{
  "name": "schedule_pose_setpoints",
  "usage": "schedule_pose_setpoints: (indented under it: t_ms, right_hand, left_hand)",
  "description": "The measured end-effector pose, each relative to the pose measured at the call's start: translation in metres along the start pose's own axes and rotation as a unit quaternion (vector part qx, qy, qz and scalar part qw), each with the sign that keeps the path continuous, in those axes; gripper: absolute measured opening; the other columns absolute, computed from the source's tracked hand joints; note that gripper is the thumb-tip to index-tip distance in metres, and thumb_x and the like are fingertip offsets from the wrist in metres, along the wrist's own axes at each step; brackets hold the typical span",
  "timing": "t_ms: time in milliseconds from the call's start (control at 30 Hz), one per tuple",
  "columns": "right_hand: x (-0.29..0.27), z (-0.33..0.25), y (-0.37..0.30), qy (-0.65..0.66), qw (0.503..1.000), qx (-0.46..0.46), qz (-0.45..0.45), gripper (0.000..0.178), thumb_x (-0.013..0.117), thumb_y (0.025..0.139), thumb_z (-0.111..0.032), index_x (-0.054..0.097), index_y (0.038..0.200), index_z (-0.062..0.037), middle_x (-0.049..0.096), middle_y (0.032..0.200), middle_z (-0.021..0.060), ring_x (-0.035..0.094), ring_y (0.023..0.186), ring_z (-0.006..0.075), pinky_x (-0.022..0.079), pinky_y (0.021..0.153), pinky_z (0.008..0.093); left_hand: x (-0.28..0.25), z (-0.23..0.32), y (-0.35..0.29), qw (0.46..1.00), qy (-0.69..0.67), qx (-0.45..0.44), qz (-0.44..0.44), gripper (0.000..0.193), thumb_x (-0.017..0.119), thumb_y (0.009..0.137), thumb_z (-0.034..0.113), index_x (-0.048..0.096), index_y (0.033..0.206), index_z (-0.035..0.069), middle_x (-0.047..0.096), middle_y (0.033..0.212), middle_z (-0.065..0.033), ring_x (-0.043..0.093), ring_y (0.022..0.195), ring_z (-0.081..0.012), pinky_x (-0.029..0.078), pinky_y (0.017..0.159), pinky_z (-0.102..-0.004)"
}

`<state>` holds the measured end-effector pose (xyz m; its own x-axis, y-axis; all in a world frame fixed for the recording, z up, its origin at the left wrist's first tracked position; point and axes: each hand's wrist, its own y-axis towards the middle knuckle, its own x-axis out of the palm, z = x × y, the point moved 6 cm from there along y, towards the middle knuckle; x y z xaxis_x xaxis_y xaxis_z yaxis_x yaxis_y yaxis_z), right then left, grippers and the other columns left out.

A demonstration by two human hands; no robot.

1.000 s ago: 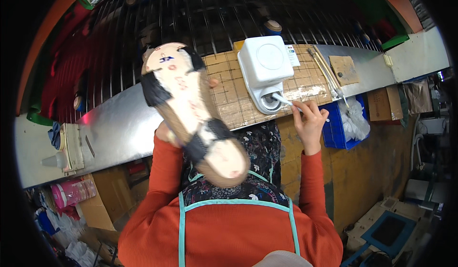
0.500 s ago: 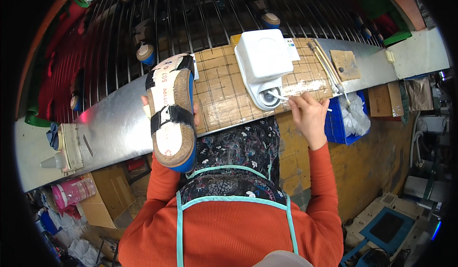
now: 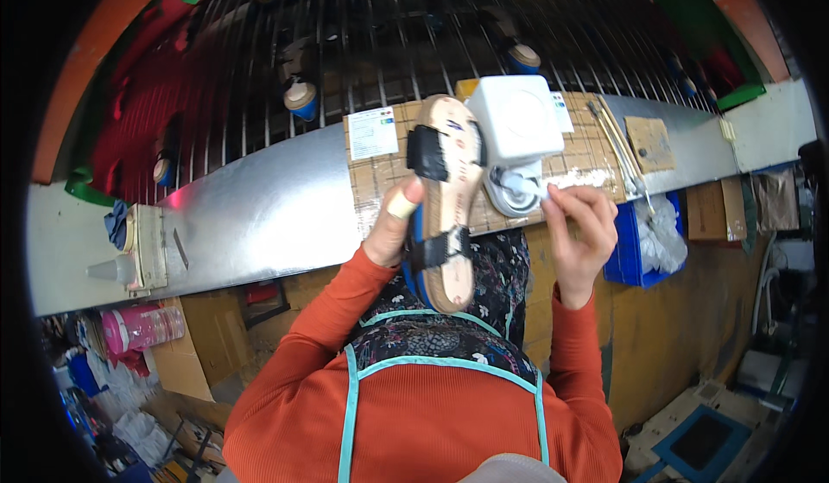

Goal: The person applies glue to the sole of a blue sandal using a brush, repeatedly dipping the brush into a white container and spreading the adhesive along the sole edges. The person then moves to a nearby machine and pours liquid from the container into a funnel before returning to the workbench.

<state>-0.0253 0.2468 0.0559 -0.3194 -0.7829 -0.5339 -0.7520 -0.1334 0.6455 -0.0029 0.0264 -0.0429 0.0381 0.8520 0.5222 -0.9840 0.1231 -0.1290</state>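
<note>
In my left hand (image 3: 393, 224) is a sandal (image 3: 451, 202) with black straps, a cork-coloured sole edge and blue along its side. A pale, printed foot form fills it under the straps. The thumb, with a yellow wrap on it, presses the sandal's side, and the other fingers are hidden behind it. My right hand (image 3: 585, 237) pinches a thin white stick (image 3: 528, 186) over the round cup (image 3: 514, 202) of a white dispenser. The stick's far end lies in the cup mouth. Above the cup stands the dispenser's square white container (image 3: 520, 120).
Cardboard (image 3: 367, 185) covers part of the metal bench (image 3: 242, 224). Brushes (image 3: 615, 142) and a brown pad (image 3: 649, 144) lie to the right. Beyond runs a rack of metal rods (image 3: 380, 60) carrying more shoes (image 3: 300, 99). A blue bin (image 3: 635, 254) with plastic bags hangs below right.
The sandal has moved right, close to the dispenser, and turned so my left thumb shows. My right fingers have moved nearer the cup with the stick. The whole view has shifted slightly.
</note>
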Motion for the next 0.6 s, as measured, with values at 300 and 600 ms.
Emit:
schedule_pose_setpoints:
  t_ms: [300,600]
  right_hand:
    - [0.033,-0.029,-0.002,0.145,0.988,0.043,-0.043,0.025,0.076,0.076,-0.006,0.075,0.1,-0.0099,0.06,0.089,0.002,0.052,0.063,0.0082,0.032,0.076,0.0267]
    - [0.045,-0.038,0.02,0.097,0.994,0.001,-0.047,0.024,0.076,0.076,-0.008,0.076,0.1,-0.0114,0.059,0.088,0.0007,0.052,0.062,0.0079,0.03,0.074,0.0264]
  left_hand:
    - [0.007,0.019,-0.015,0.99,0.115,0.073,0.019,0.084,0.062,0.079,0.068,0.055,0.12,-0.005,0.063,0.107,-0.0125,0.063,0.096,-0.0174,0.052,0.085,-0.0298]
    - [-0.002,0.031,-0.022,0.97,0.214,0.102,0.046,0.087,0.061,0.078,0.072,0.057,0.116,-0.005,0.064,0.104,-0.0111,0.063,0.093,-0.0164,0.051,0.082,-0.0292]
